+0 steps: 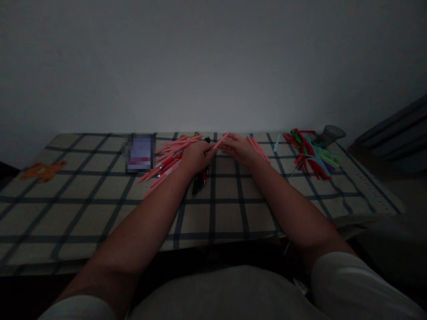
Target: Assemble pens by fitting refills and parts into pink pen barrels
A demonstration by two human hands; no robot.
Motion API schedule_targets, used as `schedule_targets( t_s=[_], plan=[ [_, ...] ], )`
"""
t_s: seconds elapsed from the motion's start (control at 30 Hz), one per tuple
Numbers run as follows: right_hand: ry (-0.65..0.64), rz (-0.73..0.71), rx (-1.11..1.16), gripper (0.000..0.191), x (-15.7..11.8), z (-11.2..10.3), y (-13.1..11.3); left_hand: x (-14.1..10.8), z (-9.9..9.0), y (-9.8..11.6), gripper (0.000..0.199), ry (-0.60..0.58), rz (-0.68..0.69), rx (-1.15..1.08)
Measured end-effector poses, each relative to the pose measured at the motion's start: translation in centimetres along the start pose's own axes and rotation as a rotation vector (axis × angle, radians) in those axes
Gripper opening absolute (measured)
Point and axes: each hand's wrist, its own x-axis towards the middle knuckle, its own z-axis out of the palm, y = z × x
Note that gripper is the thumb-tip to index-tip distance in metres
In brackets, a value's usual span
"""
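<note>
Both my hands meet above the middle of the table at a thin pink stick [220,141], which slants up to the right. My left hand [196,156] is closed on its lower end. The fingers of my right hand [237,147] are closed round its upper part. Many pink sticks [175,144] lie fanned out beside and partly under my left hand, with some red ones among them. Dark pens or sticks [199,183] show below that hand. Several more pink sticks [258,149] lie just right of my right hand.
A checked cloth [96,218] covers the table. A phone-like device [140,153] and an orange bear shape [43,171] are at the left. Right are red, green and blue strips [310,155] and a clear cup [330,134]. A wall stands behind.
</note>
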Motion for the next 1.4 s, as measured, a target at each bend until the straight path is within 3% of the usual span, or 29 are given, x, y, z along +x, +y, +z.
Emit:
schedule_targets(
  t_s=[1.4],
  plan=[
    [0.014, 0.027, -0.127, 0.03, 0.0, -0.21, 0.05, -0.12, 0.19, -0.14, 0.039, 0.02, 0.028, 0.026]
  ],
)
